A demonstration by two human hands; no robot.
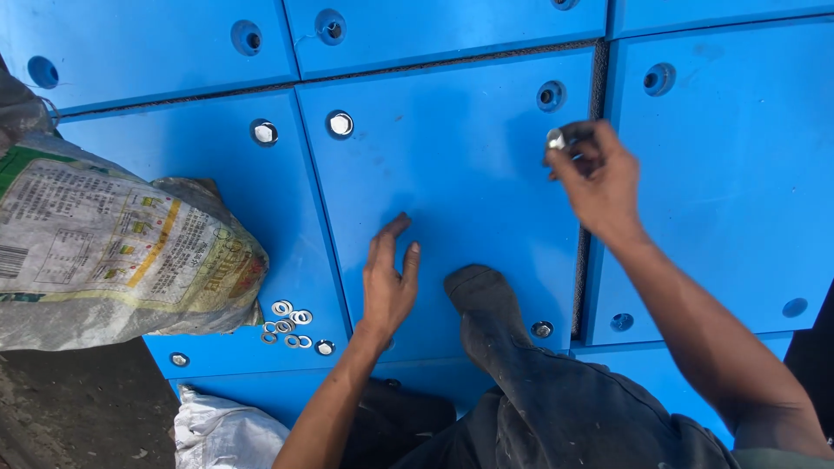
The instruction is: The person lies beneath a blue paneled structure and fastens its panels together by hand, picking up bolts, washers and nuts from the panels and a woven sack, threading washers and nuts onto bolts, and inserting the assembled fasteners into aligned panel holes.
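While hands (388,282) rest, blue panels (452,174) span the floor.

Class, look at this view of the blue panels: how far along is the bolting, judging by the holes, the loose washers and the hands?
Done: two top holes and three bottom holes show metal fittings seated.
In hand: the right hand pinches a small metal fitting just below an open hole; the left hand rests flat on the panel.
Left: several holes look unfilled, and loose washers lie beside the sack.
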